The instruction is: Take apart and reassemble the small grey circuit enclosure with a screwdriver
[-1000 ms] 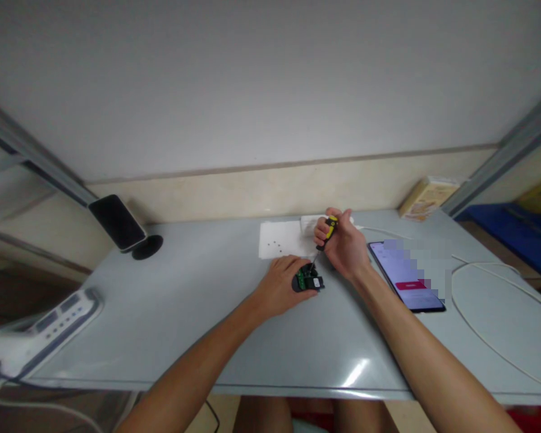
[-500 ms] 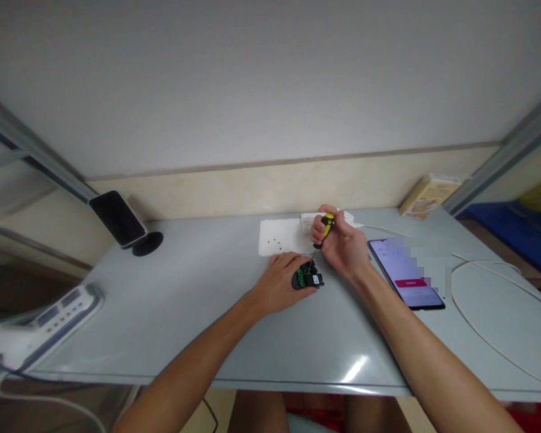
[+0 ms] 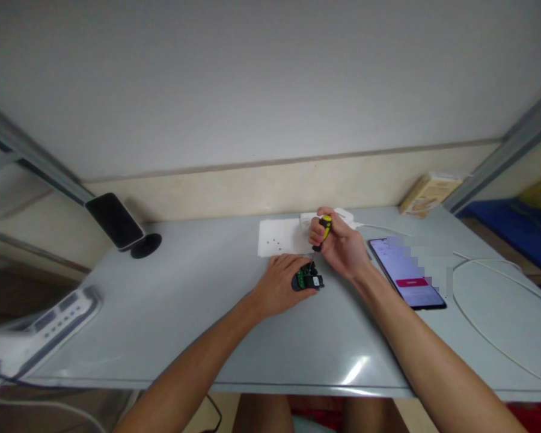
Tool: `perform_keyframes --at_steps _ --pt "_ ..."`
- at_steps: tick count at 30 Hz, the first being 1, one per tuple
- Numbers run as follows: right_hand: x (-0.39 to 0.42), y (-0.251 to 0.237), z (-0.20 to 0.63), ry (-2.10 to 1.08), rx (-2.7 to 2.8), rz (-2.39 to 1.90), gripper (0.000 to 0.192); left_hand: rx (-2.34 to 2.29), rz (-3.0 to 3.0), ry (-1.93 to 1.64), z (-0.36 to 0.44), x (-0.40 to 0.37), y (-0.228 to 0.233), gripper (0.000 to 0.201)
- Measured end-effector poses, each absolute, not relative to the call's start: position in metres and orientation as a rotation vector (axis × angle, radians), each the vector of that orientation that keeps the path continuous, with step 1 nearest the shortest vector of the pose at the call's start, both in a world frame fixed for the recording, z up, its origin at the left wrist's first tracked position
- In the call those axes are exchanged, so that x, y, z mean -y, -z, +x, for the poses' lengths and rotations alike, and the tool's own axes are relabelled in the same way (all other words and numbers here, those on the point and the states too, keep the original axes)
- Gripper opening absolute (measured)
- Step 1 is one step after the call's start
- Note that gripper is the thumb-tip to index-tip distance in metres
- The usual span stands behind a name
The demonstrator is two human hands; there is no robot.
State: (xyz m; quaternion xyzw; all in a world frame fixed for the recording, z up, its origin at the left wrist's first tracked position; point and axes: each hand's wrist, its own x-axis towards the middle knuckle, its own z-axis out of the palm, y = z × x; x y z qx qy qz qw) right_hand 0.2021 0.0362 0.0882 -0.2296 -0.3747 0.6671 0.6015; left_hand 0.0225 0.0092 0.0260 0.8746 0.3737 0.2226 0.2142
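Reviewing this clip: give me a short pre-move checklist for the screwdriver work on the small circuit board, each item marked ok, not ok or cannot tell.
1. Board held down: left hand rests on the circuit board on the table: ok.
2. Tool grip: right hand is closed around the yellow-and-black screwdriver: ok.
3. Tip seated in a screw: too small to see: cannot tell.
4. Removed screws kept together: small dark dots lie on the white paper behind the board: ok.
5. Phone clear of the right forearm: lies close beside it, apart: ok.
6. White cable away from the board: ok.
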Motion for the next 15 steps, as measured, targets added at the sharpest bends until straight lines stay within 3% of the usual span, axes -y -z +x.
perform_keyframes --at_steps 6,15 --pt "-0.034 -0.087 0.198 -1.478 0.895 -0.566 0.033 -1.048 2.41 -0.615 0.023 -0.009 -0.024 0.053" --pt "-0.038 -0.083 0.207 -1.5 0.937 -0.623 0.021 -1.066 2.407 -0.615 0.024 -0.01 -0.022 0.055"
